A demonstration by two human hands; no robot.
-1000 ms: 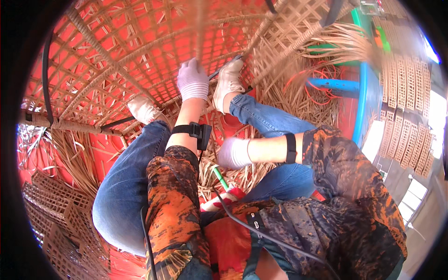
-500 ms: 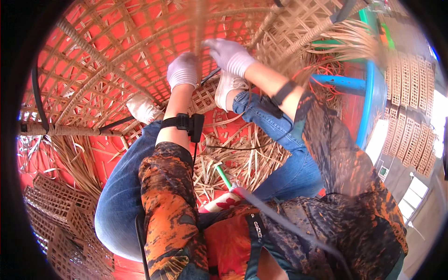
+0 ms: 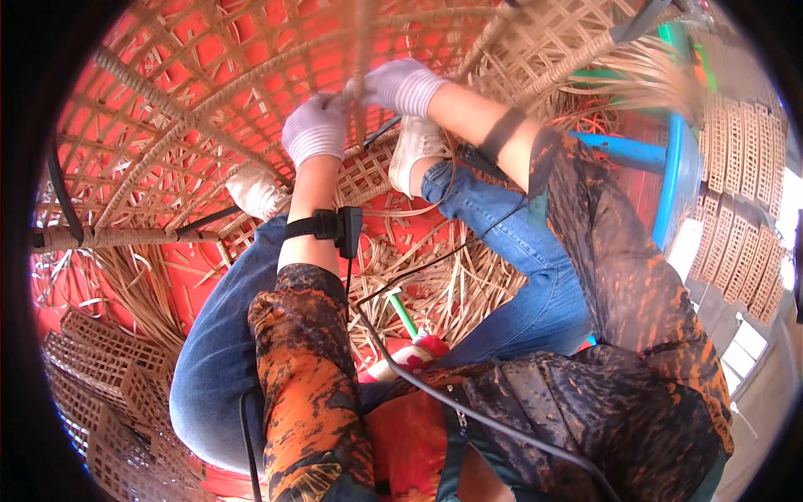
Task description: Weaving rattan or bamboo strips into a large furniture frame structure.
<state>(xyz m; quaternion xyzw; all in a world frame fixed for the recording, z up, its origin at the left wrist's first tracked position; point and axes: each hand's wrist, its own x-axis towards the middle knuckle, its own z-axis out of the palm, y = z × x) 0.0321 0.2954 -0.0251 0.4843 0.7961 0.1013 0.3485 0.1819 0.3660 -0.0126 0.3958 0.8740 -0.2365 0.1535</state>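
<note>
Red flooring [image 3: 169, 272] spans the left and centre of the frame; a blue tubular stand [image 3: 672, 180] shows at upper right, grey floor [image 3: 768, 389] beyond, white glare [image 3: 791, 192] at far right.

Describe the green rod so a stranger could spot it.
Between the jeans, tan strips litter the red floor. There, just ahead of the red-and-white thing, the rod shows: straight and bright green, unlike the strips around it.

Left forearm [image 3: 315, 188] extends forward; right forearm [image 3: 474, 119] slants in from the right. The gloved left grip [image 3: 314, 127] and right grip [image 3: 404, 86] nearly meet, backs upward; how tightly their fingers [image 3: 374, 86] close is unclear.
</note>
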